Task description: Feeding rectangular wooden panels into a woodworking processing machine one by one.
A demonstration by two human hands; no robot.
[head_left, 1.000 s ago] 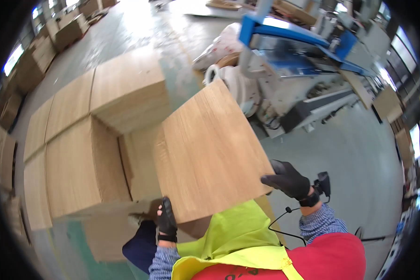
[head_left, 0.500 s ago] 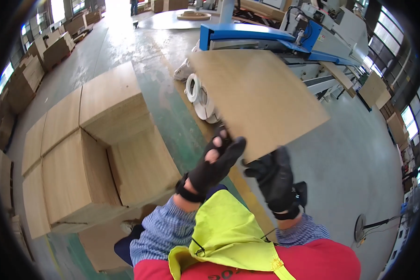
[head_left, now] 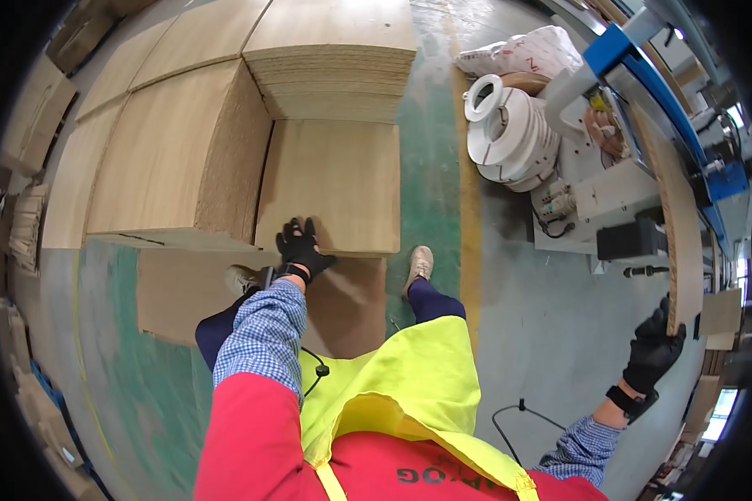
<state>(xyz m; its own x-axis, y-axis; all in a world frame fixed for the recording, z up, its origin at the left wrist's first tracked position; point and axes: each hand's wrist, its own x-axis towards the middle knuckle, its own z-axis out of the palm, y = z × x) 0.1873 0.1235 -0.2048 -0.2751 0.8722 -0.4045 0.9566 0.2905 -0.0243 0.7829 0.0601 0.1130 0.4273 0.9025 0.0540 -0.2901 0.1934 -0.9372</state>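
Right hand (head_left: 653, 349), gloved, is out at about 4 o'clock, closed on the lower end of a wood panel (head_left: 675, 225) that stands on edge and runs up toward 2 o'clock, alongside the blue-framed machine (head_left: 643, 67). Left hand (head_left: 302, 250), gloved too, is just left of centre, fingers spread and flat on the low stack of boards (head_left: 330, 184) by the person's feet — not gripping anything, just resting or pressing there.

What bugs me here: that panel is long, it's on its thin edge, and as far as I can see only one hand has it, right at one end. If the grip slips or the board twists, I'd guess the far end swings into the machine or knocks the white reels (head_left: 505, 129) at 1 o'clock. Could also come down on the right foot (head_left: 419, 264).

Other thing — the arms are spread wide, body turned between stack and machine, so balance looks iffy. There's a thin black cable (head_left: 522, 413) on the floor at 5 o'clock, easy to catch with a shoe while stepping back over.

Can't tell whether the panel's top end is leaning on anything.
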